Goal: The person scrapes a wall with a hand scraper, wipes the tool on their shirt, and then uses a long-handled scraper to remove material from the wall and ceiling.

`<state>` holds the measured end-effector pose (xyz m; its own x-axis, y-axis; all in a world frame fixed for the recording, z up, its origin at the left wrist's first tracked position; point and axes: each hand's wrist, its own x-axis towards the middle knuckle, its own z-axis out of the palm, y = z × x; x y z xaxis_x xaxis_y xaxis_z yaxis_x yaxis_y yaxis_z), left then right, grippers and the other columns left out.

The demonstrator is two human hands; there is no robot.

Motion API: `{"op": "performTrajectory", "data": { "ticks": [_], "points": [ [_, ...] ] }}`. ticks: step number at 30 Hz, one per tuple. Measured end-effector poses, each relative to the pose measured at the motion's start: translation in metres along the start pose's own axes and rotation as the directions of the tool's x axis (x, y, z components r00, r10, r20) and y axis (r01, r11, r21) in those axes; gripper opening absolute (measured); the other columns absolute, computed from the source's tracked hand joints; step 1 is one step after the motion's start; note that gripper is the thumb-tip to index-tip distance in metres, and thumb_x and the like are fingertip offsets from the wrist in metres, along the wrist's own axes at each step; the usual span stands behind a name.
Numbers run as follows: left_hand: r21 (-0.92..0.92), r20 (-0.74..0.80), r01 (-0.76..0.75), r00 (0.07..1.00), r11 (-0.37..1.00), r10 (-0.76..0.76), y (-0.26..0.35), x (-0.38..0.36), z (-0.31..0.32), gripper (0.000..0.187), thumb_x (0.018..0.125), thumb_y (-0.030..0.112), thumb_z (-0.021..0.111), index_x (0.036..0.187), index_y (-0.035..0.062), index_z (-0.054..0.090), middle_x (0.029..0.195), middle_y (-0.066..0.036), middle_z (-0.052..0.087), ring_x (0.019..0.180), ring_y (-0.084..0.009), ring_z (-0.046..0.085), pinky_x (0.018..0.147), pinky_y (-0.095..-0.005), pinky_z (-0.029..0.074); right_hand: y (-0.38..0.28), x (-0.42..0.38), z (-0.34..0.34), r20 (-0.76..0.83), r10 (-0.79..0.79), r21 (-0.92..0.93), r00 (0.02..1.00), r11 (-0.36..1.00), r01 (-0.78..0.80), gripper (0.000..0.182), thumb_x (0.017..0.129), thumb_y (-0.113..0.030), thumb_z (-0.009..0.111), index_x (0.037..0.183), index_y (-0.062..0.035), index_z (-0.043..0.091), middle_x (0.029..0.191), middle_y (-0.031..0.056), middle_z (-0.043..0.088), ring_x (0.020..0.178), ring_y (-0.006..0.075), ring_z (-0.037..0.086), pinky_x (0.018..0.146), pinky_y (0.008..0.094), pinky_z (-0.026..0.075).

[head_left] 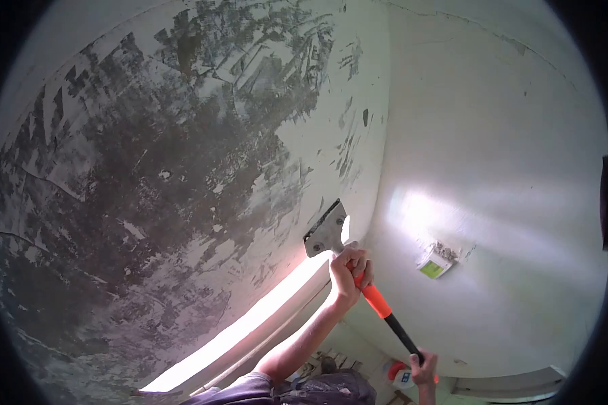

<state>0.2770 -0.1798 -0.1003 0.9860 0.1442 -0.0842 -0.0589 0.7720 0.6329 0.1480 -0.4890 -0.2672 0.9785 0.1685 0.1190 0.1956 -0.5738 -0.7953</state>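
A green-and-white box (435,265) shows — beyond it, a red-and-white object (403,379).

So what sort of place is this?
Probably the inside of a room being refurbished: a large surface has patchy pale coating over dark grey, a long-handled scraper is in use near it, and a small green-faced fitting has rough, damaged wall beside it.

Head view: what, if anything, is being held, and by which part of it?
A scraper, by its handle: the left hand grips just below the blade head, the right hand near the opposite end.
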Motion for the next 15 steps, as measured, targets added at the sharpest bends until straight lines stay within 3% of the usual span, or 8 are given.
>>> {"op": "performTrajectory", "data": {
  "ticks": [1,3,5,7,9,12,15],
  "points": [
    [0.007,-0.009,-0.004,1.0,1.0,0.004,0.001,-0.004,-0.007,0.027,0.082,0.014,0.047,0.061,0.0148,0.03,0.048,0.0,0.029,0.034,-0.0182,0.031,0.039,-0.0347,0.032,0.007,-0.006,0.013,0.008,-0.001,0.009,1.0,1.0,0.001,0.043,0.089,-0.039,0.058,0.062,-0.0063,0.053,0.049,0.0018,0.045,0.045,0.019,0.044,0.045,0.0336,0.03],
    [0.053,-0.008,-0.003,1.0,0.999,0.004,0.003,-0.017,-0.023,0.026,0.082,0.013,0.047,0.061,0.0147,0.032,0.048,0.0,0.03,0.034,-0.0182,0.033,0.04,-0.0343,0.033,0.012,-0.025,0.042,0.178,0.114,0.23,0.977,0.961,-0.154,0.046,0.09,-0.041,0.058,0.062,-0.0058,0.052,0.051,-0.0007,0.044,0.048,0.0113,0.041,0.046,0.0311,0.029],
    [0.087,-0.017,-0.003,1.0,0.996,0.005,0.009,-0.035,-0.036,0.026,0.083,0.013,0.048,0.062,0.0145,0.034,0.048,0.001,0.032,0.034,-0.0184,0.035,0.04,-0.0337,0.034,0.014,-0.044,0.063,0.25,0.104,0.309,0.962,0.934,-0.181,0.048,0.09,-0.045,0.058,0.065,-0.0052,0.055,0.054,-0.0037,0.043,0.051,0.0074,0.039,0.047,0.0284,0.027],
    [0.135,-0.044,0.018,0.999,0.991,-0.012,0.016,-0.054,-0.045,0.027,0.085,0.015,0.049,0.062,0.0145,0.035,0.048,0.001,0.032,0.033,-0.0185,0.036,0.04,-0.0333,0.034,-0.055,-0.048,0.06,0.266,0.065,0.47,0.962,0.862,-0.188,0.048,0.091,-0.048,0.057,0.068,-0.0046,0.059,0.055,-0.005,0.042,0.052,0.0064,0.039,0.048,0.0271,0.026],
    [0.151,-0.034,0.018,0.999,0.988,-0.013,0.02,-0.068,-0.054,0.028,0.087,0.016,0.05,0.063,0.0145,0.036,0.049,0.001,0.033,0.034,-0.018,0.037,0.041,-0.0327,0.035,-0.073,-0.061,0.063,0.267,0.06,0.501,0.962,0.844,-0.191,0.052,0.09,-0.052,0.056,0.072,-0.0033,0.061,0.056,-0.0039,0.043,0.054,0.0064,0.04,0.049,0.0266,0.026],
    [0.121,-0.007,0.017,1.0,0.993,-0.016,0.028,-0.083,-0.055,0.027,0.087,0.015,0.05,0.064,0.0143,0.036,0.049,0.001,0.033,0.035,-0.0168,0.037,0.041,-0.0322,0.035,-0.098,-0.08,0.056,0.302,0.142,0.377,0.943,0.891,-0.255,0.061,0.09,-0.059,0.051,0.071,-0.002,0.059,0.055,-0.001,0.043,0.055,0.0082,0.041,0.05,0.0281,0.026],
    [-0.021,0.088,0.075,0.993,0.997,-0.073,0.036,-0.092,-0.059,0.026,0.088,0.015,0.05,0.065,0.0141,0.037,0.05,0.001,0.034,0.036,-0.0151,0.036,0.042,-0.0304,0.034,-0.089,-0.107,0.066,0.314,0.151,0.379,0.937,0.885,-0.269,0.059,0.09,-0.058,0.051,0.07,-0.0023,0.059,0.055,-0.0003,0.044,0.055,0.0083,0.042,0.05,0.028,0.029]
  ]
}}
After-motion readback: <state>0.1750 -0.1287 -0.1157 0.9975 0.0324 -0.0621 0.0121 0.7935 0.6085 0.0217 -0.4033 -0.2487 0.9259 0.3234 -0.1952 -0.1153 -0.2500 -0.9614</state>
